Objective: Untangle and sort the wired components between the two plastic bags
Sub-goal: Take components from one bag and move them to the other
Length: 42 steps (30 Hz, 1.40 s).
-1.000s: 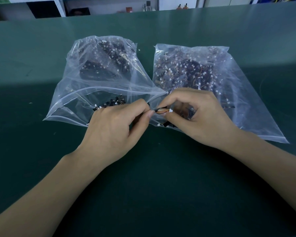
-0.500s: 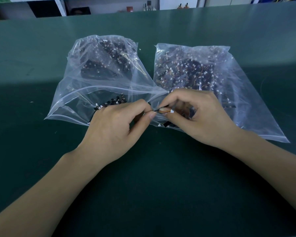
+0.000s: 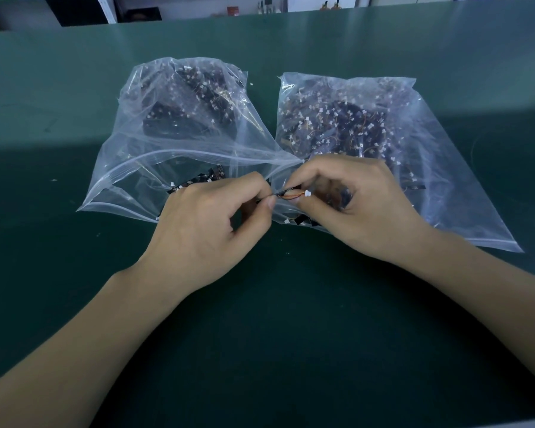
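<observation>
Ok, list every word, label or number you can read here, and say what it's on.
None can be read.
Left bag: clear plastic, no print visible.
Right bag: clear plastic, no print visible.
Items on the back shelf: too small and blurred to read.

Two clear plastic bags lie on one green tabletop [image 3: 74, 88]: the left bag [image 3: 142, 168] and the right bag [image 3: 445, 168]. Each holds a heap of dark wired components with white plugs, too many and too tangled to count. Two hands are in view, the left hand [image 3: 207, 230] and the right hand [image 3: 362, 205]. One wired component [image 3: 292, 195] shows between them.
</observation>
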Motion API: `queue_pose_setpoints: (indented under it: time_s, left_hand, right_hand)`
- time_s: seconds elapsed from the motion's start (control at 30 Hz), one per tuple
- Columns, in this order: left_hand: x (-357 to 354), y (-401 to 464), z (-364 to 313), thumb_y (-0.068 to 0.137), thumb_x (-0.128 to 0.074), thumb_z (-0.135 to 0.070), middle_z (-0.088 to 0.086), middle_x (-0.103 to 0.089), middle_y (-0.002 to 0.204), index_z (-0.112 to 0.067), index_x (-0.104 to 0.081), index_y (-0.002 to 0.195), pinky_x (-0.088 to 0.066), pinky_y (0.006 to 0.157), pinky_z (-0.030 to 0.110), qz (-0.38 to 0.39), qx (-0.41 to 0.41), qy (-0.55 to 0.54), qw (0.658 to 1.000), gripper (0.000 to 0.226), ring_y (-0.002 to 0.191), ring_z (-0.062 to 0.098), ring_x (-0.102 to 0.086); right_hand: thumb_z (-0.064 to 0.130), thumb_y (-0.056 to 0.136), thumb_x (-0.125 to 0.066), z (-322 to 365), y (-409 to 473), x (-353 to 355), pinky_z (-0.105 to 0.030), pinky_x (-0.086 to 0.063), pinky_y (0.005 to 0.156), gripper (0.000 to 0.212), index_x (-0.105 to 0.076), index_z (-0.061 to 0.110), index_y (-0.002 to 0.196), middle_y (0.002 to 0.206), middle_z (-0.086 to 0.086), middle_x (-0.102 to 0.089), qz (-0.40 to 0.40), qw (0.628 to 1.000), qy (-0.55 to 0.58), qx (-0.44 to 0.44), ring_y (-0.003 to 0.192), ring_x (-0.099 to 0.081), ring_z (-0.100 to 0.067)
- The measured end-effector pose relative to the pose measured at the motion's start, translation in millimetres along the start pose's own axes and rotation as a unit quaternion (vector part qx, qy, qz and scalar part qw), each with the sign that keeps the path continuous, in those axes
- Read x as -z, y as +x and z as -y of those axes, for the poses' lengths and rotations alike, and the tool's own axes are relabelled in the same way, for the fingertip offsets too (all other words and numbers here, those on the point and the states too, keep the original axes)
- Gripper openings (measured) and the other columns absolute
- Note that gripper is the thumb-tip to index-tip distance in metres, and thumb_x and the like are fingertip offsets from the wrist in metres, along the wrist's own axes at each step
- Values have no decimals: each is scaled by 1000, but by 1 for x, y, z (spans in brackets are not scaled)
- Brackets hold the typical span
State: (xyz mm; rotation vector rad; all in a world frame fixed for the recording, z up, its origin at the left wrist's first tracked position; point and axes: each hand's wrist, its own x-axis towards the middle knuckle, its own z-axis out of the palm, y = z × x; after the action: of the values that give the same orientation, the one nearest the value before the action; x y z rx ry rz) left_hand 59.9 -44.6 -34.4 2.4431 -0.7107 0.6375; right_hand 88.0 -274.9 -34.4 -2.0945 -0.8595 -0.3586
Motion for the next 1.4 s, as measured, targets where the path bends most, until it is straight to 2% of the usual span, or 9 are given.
queue_pose_setpoints:
  time_s: [0.17,0.37,0.53,0.7,0.8,1.0,1.2,1.27,1.4]
  left_hand:
    - [0,0,2,106,-62,-28,-13,-52,68,-21,-68,89,-40,54,30,-18,-5,-9,1000,19,60,14,-49]
    - [-1,0,2,104,-61,-27,-12,-51,67,-21,-65,86,-41,54,33,-13,-7,-14,1000,19,58,15,-50]
    - [-1,0,3,104,-60,-29,-14,-51,68,-22,-65,87,-41,54,32,-4,-5,-8,1000,18,59,17,-51]
    - [-2,0,0,107,-59,-32,-15,-52,68,-23,-68,92,-42,54,33,-30,4,-4,1000,20,60,16,-52]
    - [-2,0,1,108,-59,-29,-11,-53,68,-20,-69,95,-44,54,38,-63,31,-27,997,19,59,18,-53]
    - [2,0,1,93,-65,-13,-13,-54,77,-15,-69,82,-42,57,35,-42,-5,-45,998,12,62,17,-52]
    - [-7,-1,8,98,-73,-22,-13,-64,86,-26,-84,107,-48,55,34,-39,-19,-1,999,14,62,4,-49]
    - [-6,-1,13,100,-74,-20,-10,-62,86,-25,-84,114,-49,55,37,-29,-33,-5,999,18,64,7,-50]
    - [-7,0,12,98,-78,-17,-6,-64,84,-22,-85,111,-51,56,38,-24,-31,18,999,15,67,9,-51]
  right_hand:
    - [8,98,-76,-1,1,3,-31,-47,54,5,-76,13,99,82,7,-69,-7,1000,11,3,62,-59,-19]
    - [6,97,-75,0,0,-2,-16,-40,58,6,-74,13,98,78,18,-63,3,1000,20,-8,59,-55,-15]
    - [9,98,-75,0,1,-1,-27,-43,52,4,-75,13,98,78,13,-66,6,1000,24,-13,56,-54,-19]
    - [14,96,-78,-1,2,1,-19,-43,58,5,-74,15,100,79,25,-63,-8,1000,3,4,61,-57,-15]
    - [31,89,-85,-1,2,2,-18,-46,66,27,-71,18,108,93,25,-64,4,998,-51,22,70,-62,-13]
    - [8,83,-77,-4,2,5,-17,-45,65,27,-68,21,105,95,22,-64,11,996,-81,23,69,-61,-16]
    - [-3,89,-75,-8,2,4,-13,-43,63,26,-70,16,107,96,26,-62,-24,996,-85,24,62,-57,-16]
    - [-2,92,-74,-9,2,4,-11,-41,65,26,-70,17,110,100,18,-67,-34,996,-84,22,63,-58,-16]
    - [-2,94,-74,-8,2,3,-13,-42,67,23,-71,14,110,102,13,-68,-37,994,-90,45,64,-59,-17]
